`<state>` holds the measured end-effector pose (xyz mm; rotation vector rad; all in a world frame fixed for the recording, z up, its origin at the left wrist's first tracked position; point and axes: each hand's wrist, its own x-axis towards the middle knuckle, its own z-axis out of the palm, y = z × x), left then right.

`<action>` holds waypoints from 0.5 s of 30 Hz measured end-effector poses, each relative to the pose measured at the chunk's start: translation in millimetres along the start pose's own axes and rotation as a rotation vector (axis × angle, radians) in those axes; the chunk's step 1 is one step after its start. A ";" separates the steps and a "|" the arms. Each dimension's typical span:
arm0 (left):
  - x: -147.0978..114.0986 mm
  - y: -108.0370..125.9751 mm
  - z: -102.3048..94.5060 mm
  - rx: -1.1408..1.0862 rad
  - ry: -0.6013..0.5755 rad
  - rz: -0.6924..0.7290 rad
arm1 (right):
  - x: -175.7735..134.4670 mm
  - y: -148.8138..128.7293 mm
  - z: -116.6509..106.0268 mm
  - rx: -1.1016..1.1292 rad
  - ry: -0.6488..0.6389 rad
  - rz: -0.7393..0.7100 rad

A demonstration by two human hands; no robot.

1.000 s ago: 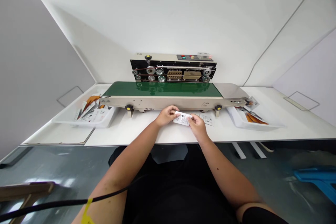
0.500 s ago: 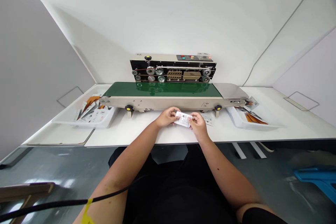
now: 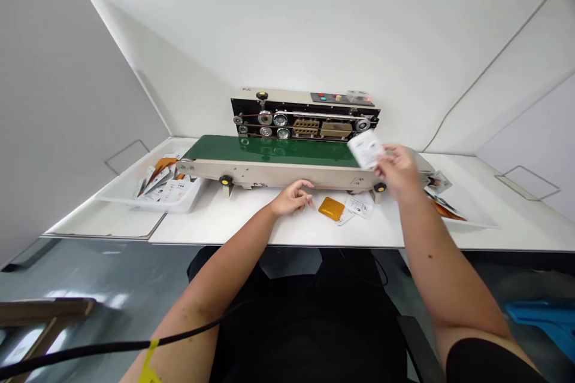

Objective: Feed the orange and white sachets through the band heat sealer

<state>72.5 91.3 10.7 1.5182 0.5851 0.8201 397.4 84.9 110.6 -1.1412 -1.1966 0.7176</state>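
My right hand [image 3: 398,169] grips a white printed sachet [image 3: 366,148] by its lower right edge and holds it up at the right end of the band sealer [image 3: 278,173]. The sachet is slightly blurred and tilted. Behind it lies the end of the green conveyor belt [image 3: 269,151]. My left hand [image 3: 294,197] rests on the table in front of the machine, fingers apart and holding nothing. Right of it lie an orange-brown sachet [image 3: 331,209] and a white printed sachet [image 3: 359,206], partly overlapping others.
A white plastic tray [image 3: 186,206] at the left holds several orange and white sachets. Another tray [image 3: 480,221], partly hidden by my right forearm, stands at the right with more sachets. A black cable [image 3: 108,348] crosses my left forearm.
My right hand has lifted the white sachet up and right to the sealer's right end. My left hand has let go of it. The orange-brown sachet now shows on the table.
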 end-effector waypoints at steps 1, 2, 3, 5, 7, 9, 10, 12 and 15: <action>-0.3 0.3 -0.1 0.002 0.003 0.002 | 20.4 -5.7 -8.7 0.061 0.159 -0.043; -0.6 0.4 -0.3 0.005 0.006 0.003 | 39.1 -9.2 -16.0 0.101 0.297 -0.059; -1.0 0.5 -0.6 0.010 0.005 0.001 | 55.4 -10.5 -21.3 0.119 0.400 -0.043; -1.6 0.2 -1.3 0.024 0.002 -0.005 | 79.0 -7.6 -25.4 0.111 0.492 0.057; -2.2 -0.3 -1.9 0.039 0.002 -0.009 | 90.9 -0.6 -21.1 0.089 0.482 0.164; -2.6 -0.6 -2.1 0.056 0.004 -0.015 | 94.8 6.1 -11.1 0.078 0.446 0.254; -2.8 -0.6 -1.9 0.062 0.006 -0.020 | 95.1 8.2 -5.1 0.075 0.430 0.288; -3.2 -0.2 -1.5 0.073 0.006 -0.032 | 95.1 9.2 6.7 0.069 0.402 0.341; -3.6 1.0 -0.8 0.082 0.002 -0.047 | 95.7 4.9 22.6 0.075 0.362 0.361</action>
